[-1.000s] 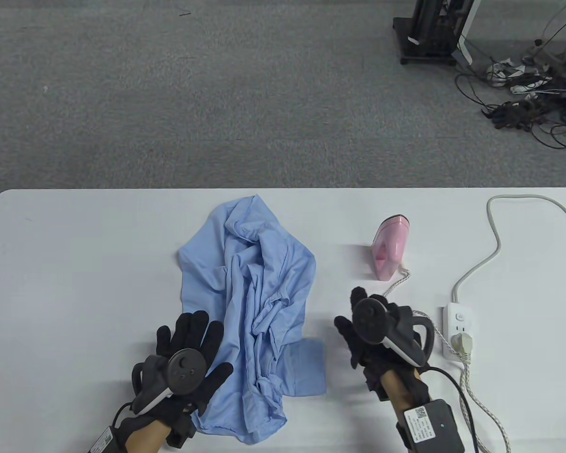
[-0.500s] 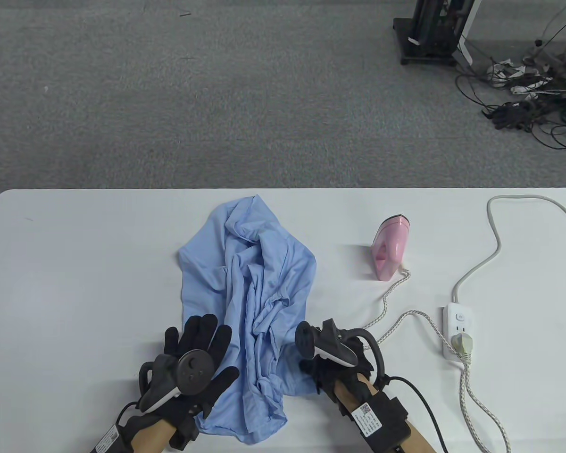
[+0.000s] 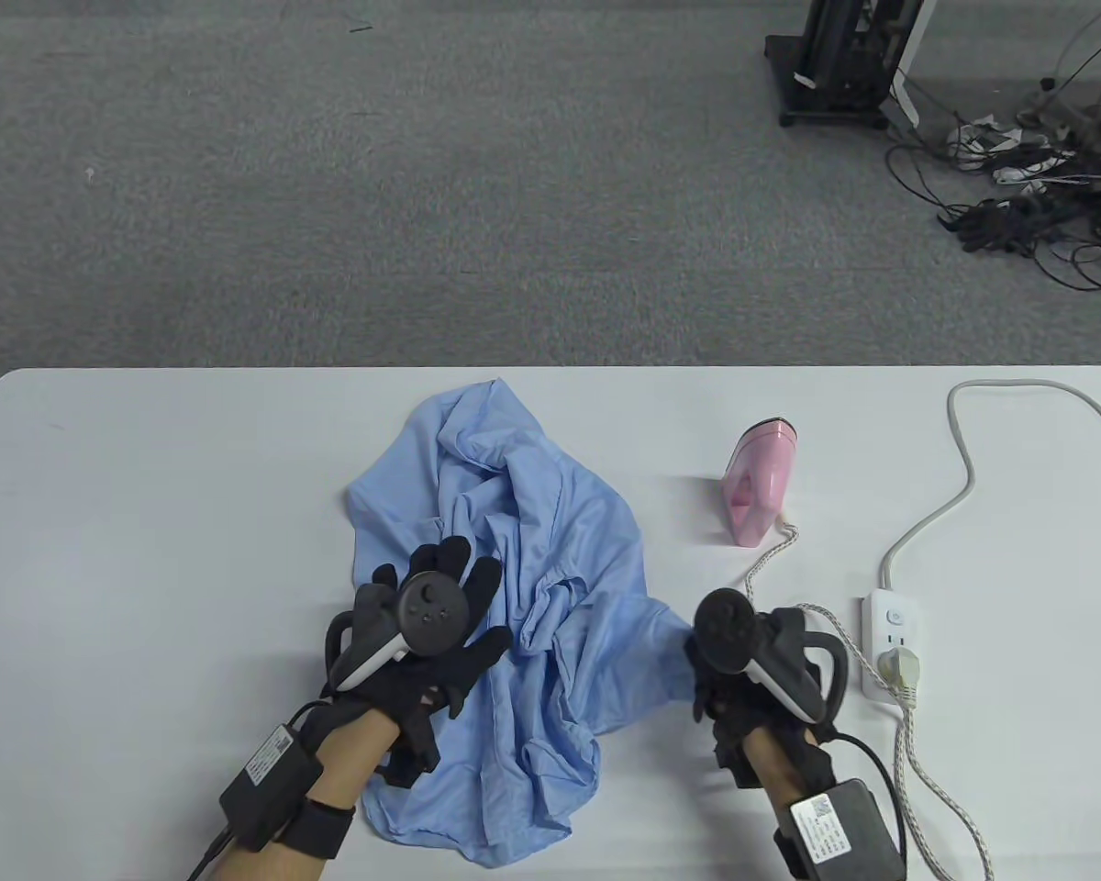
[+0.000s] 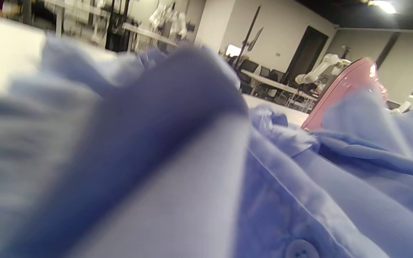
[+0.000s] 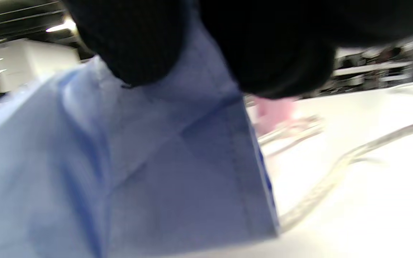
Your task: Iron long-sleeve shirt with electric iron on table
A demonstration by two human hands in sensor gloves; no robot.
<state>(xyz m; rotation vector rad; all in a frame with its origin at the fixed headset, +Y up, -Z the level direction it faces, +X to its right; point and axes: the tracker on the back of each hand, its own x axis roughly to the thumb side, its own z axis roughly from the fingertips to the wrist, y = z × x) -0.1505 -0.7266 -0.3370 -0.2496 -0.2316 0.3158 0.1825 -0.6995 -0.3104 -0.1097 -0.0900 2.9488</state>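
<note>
A crumpled light-blue long-sleeve shirt (image 3: 550,551) lies in the middle of the white table (image 3: 147,514). My left hand (image 3: 450,574) rests on its left part with fingers spread and straight. My right hand (image 3: 702,656) pinches the shirt's right edge, pulled out sideways; in the right wrist view black gloved fingers (image 5: 142,46) clamp the blue fabric (image 5: 149,161). The pink iron (image 3: 760,482) stands upright to the right of the shirt, apart from both hands. In the left wrist view the shirt (image 4: 299,200) fills the frame, with the iron (image 4: 342,89) behind it.
A white power strip (image 3: 892,647) with a plug in it lies right of my right hand. The iron's braided cord (image 3: 771,555) runs from the iron to it. A grey cable (image 3: 963,477) loops off the table's right side. Beyond the far edge is grey carpet.
My right hand went to the shirt's lower right flap, took hold of it and drew it to the right. My left hand slid farther up onto the shirt.
</note>
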